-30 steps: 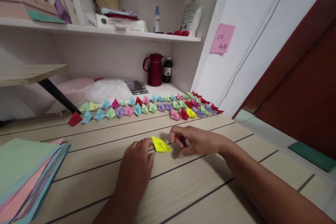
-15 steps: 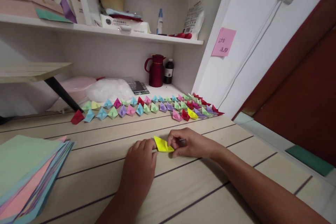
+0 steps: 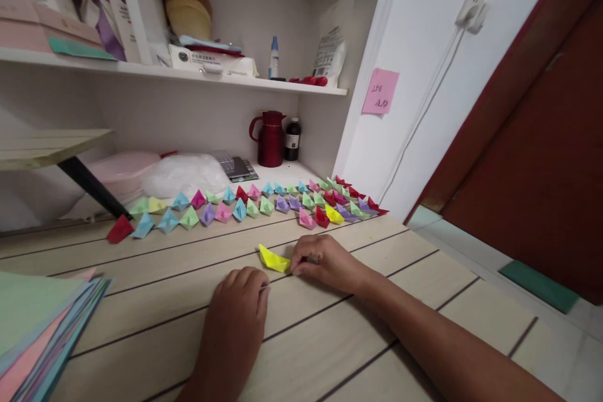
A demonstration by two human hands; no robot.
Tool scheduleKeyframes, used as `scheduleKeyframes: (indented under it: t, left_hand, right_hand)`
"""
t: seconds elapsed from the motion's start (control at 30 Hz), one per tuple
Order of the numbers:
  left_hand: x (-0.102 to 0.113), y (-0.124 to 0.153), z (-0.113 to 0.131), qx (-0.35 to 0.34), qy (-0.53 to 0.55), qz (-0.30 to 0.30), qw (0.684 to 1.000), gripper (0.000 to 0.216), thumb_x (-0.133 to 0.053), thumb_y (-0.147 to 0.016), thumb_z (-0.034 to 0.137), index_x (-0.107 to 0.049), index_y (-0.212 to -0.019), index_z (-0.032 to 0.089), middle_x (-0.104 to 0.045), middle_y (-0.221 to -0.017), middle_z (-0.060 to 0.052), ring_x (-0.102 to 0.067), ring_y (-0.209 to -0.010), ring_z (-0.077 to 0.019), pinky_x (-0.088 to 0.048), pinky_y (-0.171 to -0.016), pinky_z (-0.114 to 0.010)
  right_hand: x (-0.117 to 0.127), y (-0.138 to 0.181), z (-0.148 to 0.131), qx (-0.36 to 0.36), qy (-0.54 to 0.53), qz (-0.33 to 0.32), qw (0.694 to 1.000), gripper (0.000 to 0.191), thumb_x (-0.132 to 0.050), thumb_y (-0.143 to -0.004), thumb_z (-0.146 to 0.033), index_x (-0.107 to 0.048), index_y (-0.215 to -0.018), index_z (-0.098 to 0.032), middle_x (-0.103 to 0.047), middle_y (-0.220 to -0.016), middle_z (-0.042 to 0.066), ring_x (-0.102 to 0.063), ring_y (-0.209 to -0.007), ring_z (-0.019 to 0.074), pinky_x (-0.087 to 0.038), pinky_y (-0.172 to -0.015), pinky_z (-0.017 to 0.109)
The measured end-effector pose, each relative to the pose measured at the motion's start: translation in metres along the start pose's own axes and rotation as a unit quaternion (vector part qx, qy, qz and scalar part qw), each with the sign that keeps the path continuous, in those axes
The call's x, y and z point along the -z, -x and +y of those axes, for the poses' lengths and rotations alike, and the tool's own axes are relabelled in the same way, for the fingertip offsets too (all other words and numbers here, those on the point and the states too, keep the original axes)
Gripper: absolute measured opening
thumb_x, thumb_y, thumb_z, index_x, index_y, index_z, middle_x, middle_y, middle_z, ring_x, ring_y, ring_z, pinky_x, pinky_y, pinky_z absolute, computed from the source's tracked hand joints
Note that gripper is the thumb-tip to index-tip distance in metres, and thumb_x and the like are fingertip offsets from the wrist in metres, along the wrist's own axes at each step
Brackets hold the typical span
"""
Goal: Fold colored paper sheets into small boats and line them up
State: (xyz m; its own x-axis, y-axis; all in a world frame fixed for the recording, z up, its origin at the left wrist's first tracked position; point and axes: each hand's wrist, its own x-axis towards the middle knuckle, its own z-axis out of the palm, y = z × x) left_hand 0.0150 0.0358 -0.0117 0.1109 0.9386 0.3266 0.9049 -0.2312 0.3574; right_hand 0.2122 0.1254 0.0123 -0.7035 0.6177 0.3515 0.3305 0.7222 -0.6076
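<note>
A folded yellow paper boat (image 3: 274,260) is held by its right tip between the thumb and fingers of my right hand (image 3: 325,264). Its left tip points up and away from my hands. Just in front of the boat, my left hand (image 3: 238,311) rests on the table with its fingers curled and thumb against them, apart from the boat. Nothing shows in that hand. Beyond both hands, rows of small paper boats in many colours stand along the back of the table, among them a pink boat (image 3: 307,219) and another yellow boat (image 3: 334,215).
A stack of coloured paper (image 3: 38,301) lies at the left edge of the slatted table (image 3: 301,352). Behind the boats are a dark red jug (image 3: 271,140), a dark bottle (image 3: 292,140) and a white plastic bag (image 3: 186,177). A small raised shelf (image 3: 51,146) stands at the left.
My left hand has let go of the yellow boat and drawn back toward me. The right hand keeps its tip, and the boat now shows more of its side. The view has shifted right.
</note>
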Motion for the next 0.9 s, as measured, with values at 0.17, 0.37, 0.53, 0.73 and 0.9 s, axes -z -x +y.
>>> scheduleKeyframes:
  t: [0.17,0.37,0.53,0.73,0.9]
  left_hand:
    - [-0.003,0.001,-0.003,-0.014,0.000,0.018,1.000,0.016,-0.046,-0.089,0.015,-0.061,-0.084,0.020,-0.065,-0.089,-0.005,-0.057,-0.087,-0.0228,-0.044,-0.080,-0.039]
    - [-0.003,0.001,-0.004,-0.011,-0.004,0.022,1.000,0.017,-0.046,-0.089,0.016,-0.062,-0.086,0.020,-0.066,-0.091,-0.005,-0.057,-0.089,-0.0233,-0.044,-0.082,-0.040]
    - [0.000,0.001,-0.001,-0.005,-0.012,0.019,1.000,0.018,-0.045,-0.089,0.016,-0.062,-0.085,0.020,-0.066,-0.090,-0.004,-0.058,-0.088,-0.0226,-0.044,-0.081,-0.038]
    - [0.001,0.000,-0.003,0.028,-0.003,0.041,0.999,0.017,-0.047,-0.087,0.014,-0.062,-0.085,0.020,-0.066,-0.096,-0.005,-0.058,-0.092,-0.0234,-0.044,-0.084,-0.039]
    - [0.002,-0.001,-0.003,0.036,0.006,0.034,0.999,0.017,-0.048,-0.086,0.013,-0.064,-0.087,0.020,-0.067,-0.101,-0.006,-0.058,-0.097,-0.0240,-0.044,-0.085,-0.040]
  right_hand:
    - [-0.002,-0.002,0.002,-0.018,0.019,0.042,0.999,0.004,-0.068,-0.081,-0.018,-0.071,-0.079,-0.019,-0.068,-0.081,0.003,-0.063,-0.076,0.0147,-0.048,-0.072,0.025]
    - [-0.001,0.000,0.001,-0.035,0.013,0.046,0.998,0.022,-0.077,-0.073,-0.023,-0.064,-0.090,-0.019,-0.063,-0.089,0.002,-0.059,-0.074,0.0135,-0.048,-0.069,0.025]
    - [-0.003,0.002,0.002,-0.032,0.044,0.054,0.997,0.043,-0.071,-0.076,-0.013,-0.058,-0.115,-0.025,-0.057,-0.106,0.004,-0.059,-0.082,0.0136,-0.049,-0.077,0.029]
    - [-0.009,0.001,0.010,-0.032,0.036,0.043,0.998,0.039,-0.069,-0.076,-0.010,-0.061,-0.112,-0.024,-0.061,-0.105,0.004,-0.061,-0.082,0.0145,-0.050,-0.077,0.029]
    - [-0.010,-0.001,0.011,-0.019,0.038,0.032,0.999,0.028,-0.069,-0.078,-0.014,-0.066,-0.105,-0.022,-0.065,-0.098,0.004,-0.062,-0.084,0.0153,-0.049,-0.076,0.027]
